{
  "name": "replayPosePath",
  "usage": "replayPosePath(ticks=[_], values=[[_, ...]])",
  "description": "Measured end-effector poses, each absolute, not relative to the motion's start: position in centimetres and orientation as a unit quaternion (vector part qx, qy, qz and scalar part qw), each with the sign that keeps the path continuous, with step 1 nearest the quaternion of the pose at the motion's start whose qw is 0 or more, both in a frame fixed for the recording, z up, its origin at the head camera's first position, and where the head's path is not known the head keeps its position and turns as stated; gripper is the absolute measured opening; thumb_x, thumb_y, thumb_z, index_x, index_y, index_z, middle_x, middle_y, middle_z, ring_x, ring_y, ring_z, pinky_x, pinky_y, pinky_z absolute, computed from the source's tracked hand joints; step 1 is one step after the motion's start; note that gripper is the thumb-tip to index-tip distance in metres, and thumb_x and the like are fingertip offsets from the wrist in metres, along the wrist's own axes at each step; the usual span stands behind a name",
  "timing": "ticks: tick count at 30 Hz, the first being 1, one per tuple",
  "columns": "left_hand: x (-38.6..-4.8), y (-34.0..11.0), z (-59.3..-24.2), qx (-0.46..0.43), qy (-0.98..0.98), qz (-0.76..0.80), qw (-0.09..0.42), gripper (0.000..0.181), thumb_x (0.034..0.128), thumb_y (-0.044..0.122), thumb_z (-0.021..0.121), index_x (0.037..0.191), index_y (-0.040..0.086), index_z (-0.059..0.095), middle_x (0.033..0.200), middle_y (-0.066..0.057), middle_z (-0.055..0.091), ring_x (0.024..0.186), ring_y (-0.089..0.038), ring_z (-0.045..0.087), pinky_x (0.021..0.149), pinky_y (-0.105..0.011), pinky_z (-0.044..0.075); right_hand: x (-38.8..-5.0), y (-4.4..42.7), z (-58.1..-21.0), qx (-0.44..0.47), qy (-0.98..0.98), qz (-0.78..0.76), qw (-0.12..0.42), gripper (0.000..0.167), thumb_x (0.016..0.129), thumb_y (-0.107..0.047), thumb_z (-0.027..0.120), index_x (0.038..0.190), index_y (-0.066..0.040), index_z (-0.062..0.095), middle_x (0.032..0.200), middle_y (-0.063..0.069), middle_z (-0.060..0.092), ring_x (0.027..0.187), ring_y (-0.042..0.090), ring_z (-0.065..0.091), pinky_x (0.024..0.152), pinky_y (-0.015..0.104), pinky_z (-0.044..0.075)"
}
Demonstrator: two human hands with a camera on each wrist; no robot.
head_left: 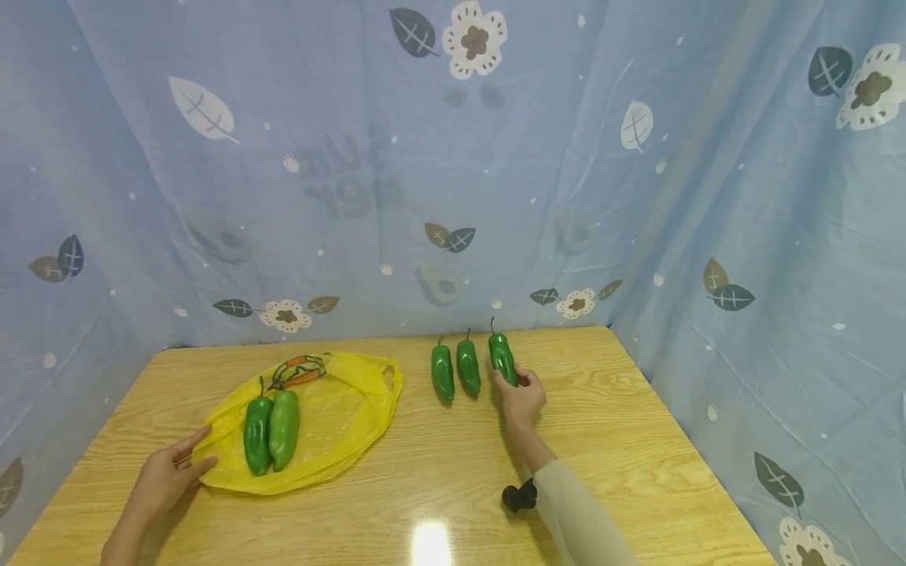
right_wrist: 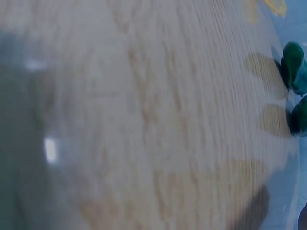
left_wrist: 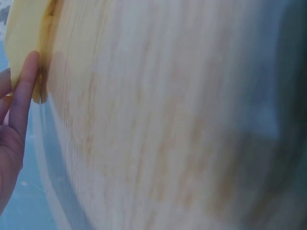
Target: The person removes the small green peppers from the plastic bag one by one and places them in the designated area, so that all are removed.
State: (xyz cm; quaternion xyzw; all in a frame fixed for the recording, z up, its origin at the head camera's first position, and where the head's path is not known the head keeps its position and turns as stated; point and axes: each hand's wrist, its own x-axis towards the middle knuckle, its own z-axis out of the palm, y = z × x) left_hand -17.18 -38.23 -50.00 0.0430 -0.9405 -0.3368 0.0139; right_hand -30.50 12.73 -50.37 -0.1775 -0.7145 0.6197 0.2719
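My left hand [head_left: 161,481] grips the left edge of a yellow plastic bag [head_left: 333,440], which lies flat with orange and dark printing. In the left wrist view, a finger of the left hand [left_wrist: 19,105] lies against the bag's edge [left_wrist: 24,38]. On the bag are a dark green pepper [head_left: 258,436] and a lighter green pepper [head_left: 284,431], side by side. My right hand [head_left: 524,398] holds the lower end of a glossy green pepper [head_left: 502,355], thumb and fingers on either side. Left of it lie two similar peppers, one nearer [head_left: 468,366] and one farther [head_left: 442,373].
The wooden table [head_left: 396,503] ends at a blue patterned curtain [head_left: 354,181] behind and at both sides. A black strap piece [head_left: 520,497] shows at the right sleeve [head_left: 583,515]. The right wrist view catches two pepper ends, one being this pepper [right_wrist: 291,64].
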Motion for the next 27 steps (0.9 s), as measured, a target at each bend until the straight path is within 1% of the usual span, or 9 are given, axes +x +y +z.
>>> replayPosePath(ticks=[2,8,13,16,18,20,22,24,27], values=[[-17.2,-38.2,-50.1,0.044,-0.941,-0.334,0.014,0.066,0.0938,0.028,0.063,0.141,-0.009,0.036,0.134,-0.042,0.034,0.1,-0.041,0.055,0.07,-0.037,0.051,-30.6,12.7,-50.4,-0.18,-0.719,0.617,0.265,0.036,0.073,-0.006,0.082,0.105,0.003,0.069,0.099,0.021,0.067,0.092,0.031,0.063,0.076,0.032,0.057],[-17.1,-38.1,-50.1,0.035,-0.94,-0.339,0.024,0.064,0.0932,0.025,0.064,0.139,-0.011,0.037,0.134,-0.042,0.035,0.115,-0.052,0.049,0.082,-0.054,0.053,-31.0,12.5,-50.7,-0.19,-0.73,0.605,0.257,0.035,0.072,-0.002,0.081,0.104,0.006,0.068,0.104,0.024,0.067,0.097,0.037,0.064,0.084,0.045,0.057],[-17.0,-38.1,-50.1,0.033,-0.937,-0.346,0.024,0.064,0.0937,0.024,0.064,0.14,-0.011,0.036,0.133,-0.043,0.034,0.11,-0.054,0.051,0.079,-0.051,0.055,-31.5,12.5,-50.8,-0.194,-0.745,0.586,0.253,0.035,0.073,-0.002,0.081,0.104,0.007,0.067,0.106,0.025,0.067,0.099,0.039,0.064,0.086,0.047,0.056],[-16.9,-38.1,-50.2,0.037,-0.934,-0.355,0.022,0.064,0.0938,0.023,0.064,0.141,-0.009,0.035,0.127,-0.044,0.044,0.076,-0.033,0.062,0.065,-0.034,0.054,-31.6,12.6,-50.9,-0.198,-0.754,0.576,0.246,0.036,0.073,-0.004,0.081,0.105,0.006,0.067,0.105,0.024,0.067,0.098,0.039,0.064,0.085,0.047,0.056],[-16.8,-38.1,-50.3,0.039,-0.932,-0.358,0.025,0.065,0.0936,0.024,0.064,0.142,-0.009,0.036,0.112,-0.044,0.053,0.057,-0.017,0.048,0.056,-0.025,0.043,-31.7,12.6,-50.9,-0.198,-0.763,0.566,0.241,0.035,0.074,-0.007,0.081,0.105,0.005,0.068,0.104,0.023,0.067,0.096,0.038,0.064,0.083,0.047,0.056],[-16.8,-38.0,-50.4,0.043,-0.93,-0.363,0.025,0.064,0.0934,0.023,0.064,0.142,-0.009,0.036,0.082,-0.031,0.057,0.051,-0.01,0.037,0.051,-0.023,0.036,-31.8,12.7,-51.0,-0.195,-0.772,0.557,0.237,0.035,0.074,-0.008,0.081,0.104,0.004,0.068,0.103,0.022,0.067,0.095,0.038,0.064,0.082,0.047,0.057],[-16.7,-38.0,-50.5,0.043,-0.93,-0.363,0.03,0.064,0.0931,0.022,0.064,0.141,-0.009,0.036,0.067,-0.017,0.051,0.05,-0.008,0.035,0.049,-0.023,0.034,-31.9,12.8,-51.2,-0.188,-0.782,0.545,0.236,0.034,0.074,-0.008,0.081,0.104,0.004,0.069,0.102,0.022,0.067,0.093,0.038,0.065,0.081,0.047,0.057],[-16.7,-37.9,-50.5,0.047,-0.928,-0.368,0.027,0.064,0.0928,0.021,0.065,0.142,-0.009,0.036,0.062,0.0,0.036,0.049,-0.006,0.033,0.047,-0.024,0.033,-32.0,12.8,-51.2,-0.179,-0.791,0.536,0.236,0.035,0.074,-0.007,0.081,0.104,0.006,0.068,0.101,0.023,0.067,0.092,0.038,0.065,0.08,0.047,0.057],[-16.7,-38.0,-50.5,0.045,-0.927,-0.371,0.029,0.065,0.0929,0.022,0.065,0.142,-0.009,0.036,0.065,0.0,0.039,0.049,-0.007,0.033,0.048,-0.024,0.034,-32.0,12.9,-51.2,-0.168,-0.803,0.521,0.237,0.035,0.073,-0.006,0.082,0.103,0.007,0.068,0.1,0.024,0.067,0.091,0.039,0.065,0.079,0.048,0.058]])
